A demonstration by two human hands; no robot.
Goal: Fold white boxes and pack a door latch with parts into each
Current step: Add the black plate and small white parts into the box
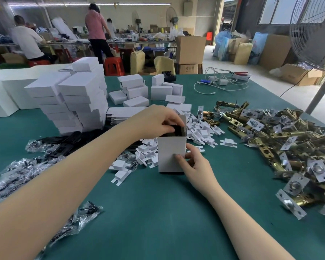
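Note:
A white box [170, 153] stands upright on the green table [158, 212], its top end open. My right hand [194, 167] grips its lower right side, thumb on the front face. Over the open top, my left hand [156, 121] pinches a black part [178, 129] that sits partly inside the box. A heap of brass door latches [289, 145] lies at the right. Small white card inserts [201, 130] are scattered behind the box. Clear bags of black parts [23, 173] lie at the left.
Stacks of folded white boxes [75, 102] rise at the back left, with flat box blanks [124, 114] beside them and loose boxes [148, 91] further back. White cables [221, 81] lie at the far edge. A standing fan [315, 34] is at the right. People work at a far bench.

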